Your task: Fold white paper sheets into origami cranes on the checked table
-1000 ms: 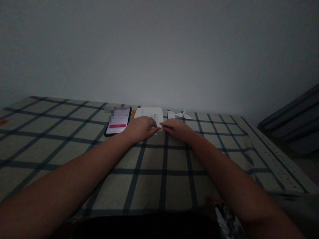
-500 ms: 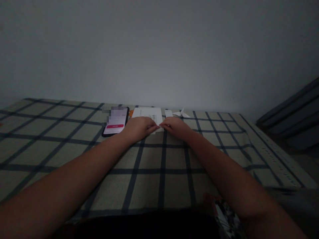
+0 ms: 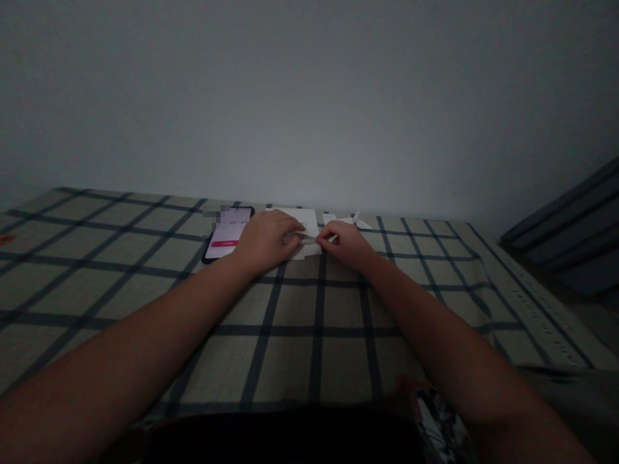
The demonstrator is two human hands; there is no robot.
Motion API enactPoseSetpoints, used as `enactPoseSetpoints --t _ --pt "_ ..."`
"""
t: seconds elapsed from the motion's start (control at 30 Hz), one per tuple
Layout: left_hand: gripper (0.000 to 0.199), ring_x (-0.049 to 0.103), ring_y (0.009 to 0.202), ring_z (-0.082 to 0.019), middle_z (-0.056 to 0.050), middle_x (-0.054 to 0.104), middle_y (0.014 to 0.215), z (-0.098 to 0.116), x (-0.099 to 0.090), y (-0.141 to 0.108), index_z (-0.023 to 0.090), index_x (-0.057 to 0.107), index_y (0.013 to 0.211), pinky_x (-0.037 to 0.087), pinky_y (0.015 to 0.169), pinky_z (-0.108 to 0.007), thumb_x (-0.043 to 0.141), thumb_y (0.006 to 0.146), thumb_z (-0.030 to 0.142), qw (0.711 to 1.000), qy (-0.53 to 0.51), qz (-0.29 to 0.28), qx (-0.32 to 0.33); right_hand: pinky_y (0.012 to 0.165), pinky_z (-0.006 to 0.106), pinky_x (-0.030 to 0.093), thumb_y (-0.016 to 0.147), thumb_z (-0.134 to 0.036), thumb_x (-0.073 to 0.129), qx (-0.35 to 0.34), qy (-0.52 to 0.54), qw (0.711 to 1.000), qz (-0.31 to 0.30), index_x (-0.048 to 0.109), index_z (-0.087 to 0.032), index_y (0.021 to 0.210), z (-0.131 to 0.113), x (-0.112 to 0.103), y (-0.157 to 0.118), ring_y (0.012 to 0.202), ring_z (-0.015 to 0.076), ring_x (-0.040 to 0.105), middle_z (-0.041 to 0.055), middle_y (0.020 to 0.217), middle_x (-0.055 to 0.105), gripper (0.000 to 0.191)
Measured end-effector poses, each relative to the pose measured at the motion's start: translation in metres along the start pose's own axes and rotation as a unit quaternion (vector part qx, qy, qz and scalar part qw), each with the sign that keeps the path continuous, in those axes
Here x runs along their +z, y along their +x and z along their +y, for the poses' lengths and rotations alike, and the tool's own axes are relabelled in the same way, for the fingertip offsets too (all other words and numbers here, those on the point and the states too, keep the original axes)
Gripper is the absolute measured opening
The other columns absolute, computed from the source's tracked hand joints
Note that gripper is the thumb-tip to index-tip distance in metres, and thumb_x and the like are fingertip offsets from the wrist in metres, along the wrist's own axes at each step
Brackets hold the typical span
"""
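Note:
My left hand [image 3: 269, 237] grips one side of a small folded white paper [image 3: 307, 240], its thumb below and its fingers above. At the other end of the paper, my right hand [image 3: 345, 238] pinches the tip between thumb and forefinger. The folded paper is held just over a white sheet or booklet [image 3: 309, 218], and my left hand covers much of that. Just beyond the right hand lie pieces of white folded paper [image 3: 360, 222], one with a raised point like a paper crane.
A phone [image 3: 225, 241] with a lit screen lies left of my left hand. Everything rests on a checked cloth [image 3: 294, 309] that runs back to a grey wall [image 3: 309, 116]. Dark striped fabric [image 3: 570, 225] hangs at the right.
My left hand has lifted slightly and its fingers have parted from the thumb, showing more of the folded paper. My right hand keeps its pinch. The view has shifted a little.

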State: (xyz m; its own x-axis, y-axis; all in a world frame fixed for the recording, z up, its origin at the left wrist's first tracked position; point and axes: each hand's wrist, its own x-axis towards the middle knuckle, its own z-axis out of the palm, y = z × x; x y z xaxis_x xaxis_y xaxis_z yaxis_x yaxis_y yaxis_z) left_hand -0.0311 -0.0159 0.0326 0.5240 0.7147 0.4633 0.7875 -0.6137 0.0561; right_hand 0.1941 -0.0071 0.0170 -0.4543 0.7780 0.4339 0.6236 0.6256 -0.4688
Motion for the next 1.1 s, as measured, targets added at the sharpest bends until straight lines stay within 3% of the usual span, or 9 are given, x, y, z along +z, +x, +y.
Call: enactPoseSetpoints --t 0.23,0.4,0.5,0.63,0.83,0.9,1.03,1.1 --pt "0.037 0.066 0.106 -0.027 -0.007 0.074 0.114 0.000 0.003 0.000 0.020 0.071 0.118 0.049 0.090 -0.040 0.047 0.092 0.031 0.999 -0.018 0.019 -0.029 0.069 0.025 0.041 0.089 -0.026 0.061 0.018 0.031 0.999 -0.004 0.065 -0.016 0.082 0.001 0.001 -0.001 0.074 0.0138 0.058 0.0025 0.080 0.067 0.013" --pt "0.039 0.068 0.103 -0.026 -0.008 0.075 0.111 0.001 0.006 -0.002 0.021 0.072 0.114 0.050 0.086 -0.038 0.043 0.095 0.039 0.999 -0.009 -0.007 -0.042 0.072 0.026 0.042 0.093 -0.027 0.057 -0.004 0.005 1.000 -0.014 0.068 -0.017 0.096 0.004 0.001 -0.002 0.079 0.0151 0.060 0.0043 0.089 0.071 0.015" --pt "0.039 0.068 0.102 -0.025 -0.007 0.075 0.108 0.001 0.008 -0.003 0.022 0.073 0.111 0.050 0.086 -0.037 0.044 0.095 0.041 0.999 -0.006 -0.019 -0.030 0.080 0.029 0.043 0.095 -0.032 0.055 -0.044 -0.029 0.998 -0.031 0.069 -0.018 0.103 0.004 0.001 -0.003 0.089 0.0176 0.062 0.0066 0.100 0.072 0.021" --pt "0.035 0.067 0.102 -0.024 -0.007 0.075 0.107 0.000 0.010 -0.001 0.023 0.073 0.112 0.049 0.088 -0.037 0.047 0.094 0.039 1.000 -0.023 -0.013 0.003 0.083 0.030 0.042 0.097 -0.036 0.053 -0.068 -0.054 0.996 -0.035 0.071 -0.018 0.100 0.001 0.003 -0.003 0.091 0.0185 0.062 0.0067 0.098 0.073 0.025" --pt "0.033 0.055 0.123 -0.026 -0.010 0.063 0.133 0.009 0.001 -0.002 0.021 0.068 0.118 0.041 0.103 -0.043 0.052 0.094 0.036 0.992 -0.043 0.092 0.071 0.074 0.028 0.039 0.097 -0.028 0.050 -0.040 -0.047 0.998 -0.007 0.071 -0.017 0.088 -0.003 0.004 -0.002 0.079 0.0164 0.061 0.0047 0.087 0.073 0.025" --pt "0.029 0.056 0.119 -0.026 -0.009 0.065 0.126 0.014 -0.005 -0.004 0.024 0.070 0.112 0.041 0.103 -0.044 0.051 0.094 0.038 0.992 -0.040 0.100 0.064 0.068 0.027 0.036 0.096 -0.028 0.051 -0.013 -0.029 0.999 0.012 0.069 -0.017 0.083 -0.004 0.003 -0.002 0.071 0.0148 0.057 0.0031 0.078 0.069 0.025" --pt "0.031 0.061 0.110 -0.024 -0.008 0.069 0.115 0.017 -0.004 -0.004 0.023 0.067 0.115 0.047 0.094 -0.039 0.046 0.095 0.034 0.997 -0.050 0.008 0.054 0.063 0.026 0.033 0.093 -0.030 0.051 0.028 0.013 0.999 0.034 0.062 -0.017 0.079 -0.005 0.002 -0.001 0.064 0.0129 0.049 -0.0002 0.072 0.061 0.022" --pt "0.031 0.063 0.109 -0.025 -0.008 0.070 0.113 0.013 0.003 -0.003 0.021 0.067 0.114 0.050 0.091 -0.037 0.045 0.094 0.032 0.998 -0.036 -0.045 0.014 0.063 0.026 0.033 0.093 -0.031 0.050 0.040 0.024 0.998 0.037 0.060 -0.018 0.079 -0.005 0.002 -0.001 0.064 0.0131 0.048 -0.0007 0.071 0.059 0.022"
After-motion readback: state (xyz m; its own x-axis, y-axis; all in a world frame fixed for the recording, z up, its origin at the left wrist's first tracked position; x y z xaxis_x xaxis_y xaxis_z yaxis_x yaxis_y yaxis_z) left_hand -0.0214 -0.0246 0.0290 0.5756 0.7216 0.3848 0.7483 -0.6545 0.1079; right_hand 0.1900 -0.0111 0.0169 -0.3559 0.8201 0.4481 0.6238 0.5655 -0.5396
